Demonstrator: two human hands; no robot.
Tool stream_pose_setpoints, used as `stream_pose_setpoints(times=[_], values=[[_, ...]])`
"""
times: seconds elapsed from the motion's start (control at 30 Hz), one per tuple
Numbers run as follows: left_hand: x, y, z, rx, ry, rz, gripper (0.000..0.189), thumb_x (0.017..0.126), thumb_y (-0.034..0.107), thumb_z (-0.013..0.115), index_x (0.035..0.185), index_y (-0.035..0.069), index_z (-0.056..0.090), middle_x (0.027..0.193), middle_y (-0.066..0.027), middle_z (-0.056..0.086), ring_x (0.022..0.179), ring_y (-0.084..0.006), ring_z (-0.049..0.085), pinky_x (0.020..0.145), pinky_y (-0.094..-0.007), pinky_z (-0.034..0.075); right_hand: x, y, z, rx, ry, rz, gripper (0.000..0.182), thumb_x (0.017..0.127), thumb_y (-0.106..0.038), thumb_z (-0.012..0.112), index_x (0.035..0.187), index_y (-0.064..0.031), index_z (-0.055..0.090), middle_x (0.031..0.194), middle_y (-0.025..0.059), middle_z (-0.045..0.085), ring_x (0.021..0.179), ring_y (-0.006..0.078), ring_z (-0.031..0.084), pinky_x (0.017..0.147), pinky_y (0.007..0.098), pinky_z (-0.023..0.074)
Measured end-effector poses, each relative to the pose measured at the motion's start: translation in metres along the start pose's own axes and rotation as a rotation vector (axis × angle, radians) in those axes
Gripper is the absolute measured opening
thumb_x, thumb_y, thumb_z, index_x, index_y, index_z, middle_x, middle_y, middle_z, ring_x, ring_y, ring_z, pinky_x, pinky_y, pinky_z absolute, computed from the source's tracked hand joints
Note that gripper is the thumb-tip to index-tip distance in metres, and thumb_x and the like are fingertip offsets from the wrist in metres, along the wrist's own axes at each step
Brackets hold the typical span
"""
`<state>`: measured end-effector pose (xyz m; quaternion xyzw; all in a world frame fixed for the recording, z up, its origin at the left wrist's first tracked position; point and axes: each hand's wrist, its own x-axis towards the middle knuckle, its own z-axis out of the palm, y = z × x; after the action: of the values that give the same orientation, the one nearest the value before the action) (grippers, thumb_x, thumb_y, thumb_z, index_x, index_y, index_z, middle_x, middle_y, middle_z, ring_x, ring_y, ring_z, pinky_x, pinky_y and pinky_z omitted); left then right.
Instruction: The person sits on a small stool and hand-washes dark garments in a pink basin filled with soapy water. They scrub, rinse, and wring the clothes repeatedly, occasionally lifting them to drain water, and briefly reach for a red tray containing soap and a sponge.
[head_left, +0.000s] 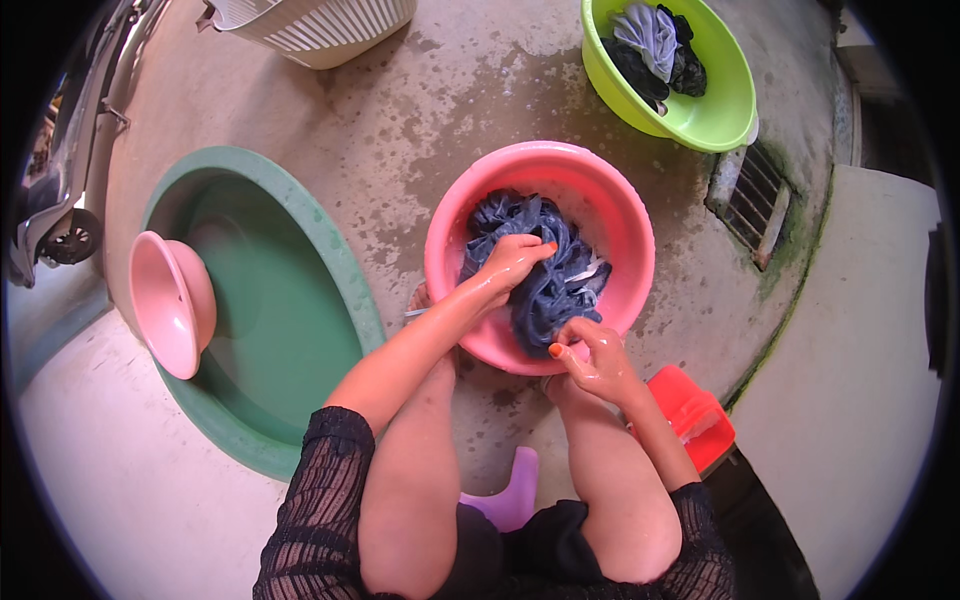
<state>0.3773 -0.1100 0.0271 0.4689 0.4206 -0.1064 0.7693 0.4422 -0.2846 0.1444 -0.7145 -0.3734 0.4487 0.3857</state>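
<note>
A wet dark blue garment (544, 300) with white drawstrings lies bunched in a round pink plastic basin (637, 247) between my feet. My left hand (516, 262) grips a fold of the cloth near the basin's middle, thumb on top. Over the near right rim is my right hand (592, 356), its fingers curled and its thumb apart; whether it pinches an edge of the cloth I cannot tell. Both hands look wet, with some suds on them.
Left stands a large green tub (300, 202) of water, a small pink basin (161, 300) at its edge. A lime-green basin (720, 120) with clothes, a white laundry basket (322, 34), a floor drain grate (752, 196), a red plastic container (694, 420) and a purple stool (514, 495) surround me.
</note>
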Motion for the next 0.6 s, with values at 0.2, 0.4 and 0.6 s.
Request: stream_pose_setpoints(times=[0.2, 0.4, 0.6], values=[[-0.007, -0.007, -0.018, -0.437, 0.058, 0.049, 0.015, 0.082, 0.012, 0.063, 0.092, 0.001, 0.063, 0.092, -0.0045, 0.064, 0.086, -0.0122, 0.059, 0.073, -0.0265, 0.048, 0.039, 0.054, -0.019, 0.129, 0.561, 0.209, 0.039, 0.102, -0.034, 0.042, 0.103, 0.0007, 0.061, 0.097, 0.0103, 0.064, 0.088, 0.0146, 0.062, 0.08, 0.0297, 0.0492], [-0.07, 0.022, 0.049, 0.552, 0.049, 0.565, 0.024, 0.086, 0.02, 0.062, 0.097, 0.003, 0.049, 0.077, -0.0237, 0.059, 0.075, -0.0402, 0.06, 0.067, -0.0446, 0.047, 0.087, 0.081, -0.005, 0.967, 0.119, 0.538, 0.057, 0.097, -0.054, 0.04, 0.111, -0.0032, 0.061, 0.103, 0.0071, 0.064, 0.094, 0.016, 0.062, 0.085, 0.031, 0.0498], [-0.056, 0.03, 0.046, 0.753, 0.261, 0.827, 0.022, 0.09, 0.023, 0.058, 0.077, 0.006, 0.054, 0.054, -0.017, 0.054, 0.052, -0.0376, 0.057, 0.049, -0.0456, 0.044, 0.084, 0.069, 0.011, 1.054, 0.281, 0.415, 0.026, 0.098, -0.03, 0.051, 0.1, -0.0067, 0.061, 0.09, 0.0011, 0.063, 0.077, 0.0091, 0.06, 0.07, 0.0244, 0.0495]])
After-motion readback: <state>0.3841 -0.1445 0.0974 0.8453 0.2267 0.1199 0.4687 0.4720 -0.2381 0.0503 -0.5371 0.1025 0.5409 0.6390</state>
